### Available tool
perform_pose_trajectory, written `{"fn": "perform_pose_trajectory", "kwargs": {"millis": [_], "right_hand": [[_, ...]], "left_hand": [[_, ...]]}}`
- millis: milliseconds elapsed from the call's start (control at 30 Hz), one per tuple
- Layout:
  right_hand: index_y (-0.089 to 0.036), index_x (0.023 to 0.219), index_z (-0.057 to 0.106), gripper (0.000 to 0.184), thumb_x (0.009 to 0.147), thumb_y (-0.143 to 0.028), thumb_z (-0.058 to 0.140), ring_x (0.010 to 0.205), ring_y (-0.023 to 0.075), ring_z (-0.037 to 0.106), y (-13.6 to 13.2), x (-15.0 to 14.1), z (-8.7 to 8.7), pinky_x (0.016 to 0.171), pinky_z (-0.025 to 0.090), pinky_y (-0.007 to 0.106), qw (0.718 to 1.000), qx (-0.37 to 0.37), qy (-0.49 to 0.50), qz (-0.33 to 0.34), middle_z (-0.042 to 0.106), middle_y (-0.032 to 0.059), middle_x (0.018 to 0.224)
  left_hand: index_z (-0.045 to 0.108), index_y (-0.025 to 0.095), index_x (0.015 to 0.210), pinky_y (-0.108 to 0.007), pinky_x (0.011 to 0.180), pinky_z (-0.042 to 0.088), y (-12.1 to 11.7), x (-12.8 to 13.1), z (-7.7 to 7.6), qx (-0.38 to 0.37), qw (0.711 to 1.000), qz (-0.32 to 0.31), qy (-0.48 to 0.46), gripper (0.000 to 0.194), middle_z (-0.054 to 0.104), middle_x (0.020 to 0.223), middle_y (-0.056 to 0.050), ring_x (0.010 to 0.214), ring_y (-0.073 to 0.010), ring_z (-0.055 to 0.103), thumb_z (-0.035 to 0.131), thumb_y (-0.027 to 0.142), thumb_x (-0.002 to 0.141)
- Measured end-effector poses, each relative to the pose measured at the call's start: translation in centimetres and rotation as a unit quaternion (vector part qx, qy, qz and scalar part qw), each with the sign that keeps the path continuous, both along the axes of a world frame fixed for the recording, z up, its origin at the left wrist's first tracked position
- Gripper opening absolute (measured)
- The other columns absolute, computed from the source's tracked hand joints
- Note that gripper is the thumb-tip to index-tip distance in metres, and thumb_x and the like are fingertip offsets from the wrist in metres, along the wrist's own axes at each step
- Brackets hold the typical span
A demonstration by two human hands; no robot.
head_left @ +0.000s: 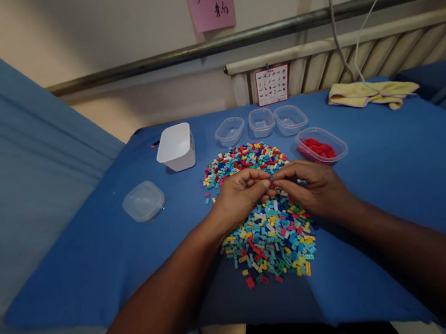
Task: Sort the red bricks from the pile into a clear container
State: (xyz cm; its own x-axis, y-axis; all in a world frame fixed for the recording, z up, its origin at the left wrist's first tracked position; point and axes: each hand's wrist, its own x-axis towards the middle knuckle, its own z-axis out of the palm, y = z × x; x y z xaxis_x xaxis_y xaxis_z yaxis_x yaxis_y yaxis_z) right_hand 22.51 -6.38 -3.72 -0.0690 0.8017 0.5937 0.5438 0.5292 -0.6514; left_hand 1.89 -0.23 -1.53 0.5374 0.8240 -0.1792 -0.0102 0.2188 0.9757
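Note:
My left hand [245,190] is closed above a large pile of small toy building bricks [268,236] in mixed colours. At its fingertips shows a bit of red, a small red toy brick [271,183] mostly hidden by the fingers. My right hand [310,184] meets the left one there, with thumb and forefinger pinched at the same spot. Whether the right fingers grip the same brick or another is too small to make out. Beyond the hands spreads a second part of the pile [246,156]. A clear tub [340,146] holding red bricks [319,148] stands just past my right hand.
Three clear tubs [230,132] line the back of the blue-covered table [386,171]. A white bin [176,148] stands back left, with a clear lid [144,202] nearer. A yellow cloth [370,93] lies back right. A printed card [273,85] leans near the radiator [316,69].

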Motion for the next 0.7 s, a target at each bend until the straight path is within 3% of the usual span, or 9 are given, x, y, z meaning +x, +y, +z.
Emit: {"fn": "perform_pose_trajectory", "kwargs": {"millis": [100,267,433,567,700], "right_hand": [[-0.024,0.108,0.080,0.012,0.106,-0.025,0.068,0.082,0.0202,0.074,-0.3,1.7,0.8,0.074,0.056,0.035,0.998,-0.040,-0.042,-0.001,0.080,0.0035,0.095],[-0.024,0.113,0.079,0.014,0.103,-0.022,0.069,0.088,0.0207,0.072,-1.2,4.0,1.0,0.077,0.055,0.034,0.962,-0.136,-0.180,0.153,0.076,0.0049,0.099],[-0.022,0.108,0.079,0.014,0.103,-0.018,0.066,0.089,0.0216,0.071,-1.2,3.8,0.2,0.079,0.053,0.035,0.953,-0.129,-0.227,0.153,0.074,0.0066,0.099],[-0.022,0.104,0.078,0.015,0.105,-0.019,0.063,0.085,0.0206,0.070,-1.1,3.5,0.3,0.075,0.052,0.035,0.959,-0.129,-0.207,0.147,0.074,0.0057,0.095],[-0.024,0.107,0.080,0.012,0.103,-0.027,0.069,0.083,0.0195,0.071,-1.1,2.6,0.8,0.074,0.055,0.035,0.984,-0.151,-0.029,0.093,0.076,0.0047,0.096]], "left_hand": [[0.072,0.014,0.103,-0.024,0.071,0.058,0.3,-0.2,0.3,0.035,0.999,0.028,0.028,0.017,0.077,0.086,-0.003,0.078,-0.0128,0.076,0.081,0.022,0.090],[0.072,0.015,0.103,-0.023,0.065,0.056,0.6,-0.6,0.7,0.066,0.996,0.036,0.050,0.011,0.072,0.078,0.000,0.067,-0.0105,0.070,0.072,0.020,0.093],[0.069,0.015,0.102,-0.023,0.067,0.056,0.5,-0.4,0.3,0.064,0.997,0.018,0.036,0.011,0.073,0.087,-0.001,0.075,-0.0121,0.075,0.072,0.017,0.091],[0.069,0.015,0.103,-0.024,0.069,0.057,0.4,-0.3,0.2,0.054,0.998,0.001,0.027,0.013,0.074,0.091,-0.002,0.079,-0.0133,0.077,0.072,0.017,0.091],[0.070,0.016,0.104,-0.025,0.073,0.058,0.3,-0.4,0.0,0.053,0.998,-0.015,0.017,0.016,0.075,0.087,-0.002,0.078,-0.0127,0.075,0.076,0.021,0.090]]}}
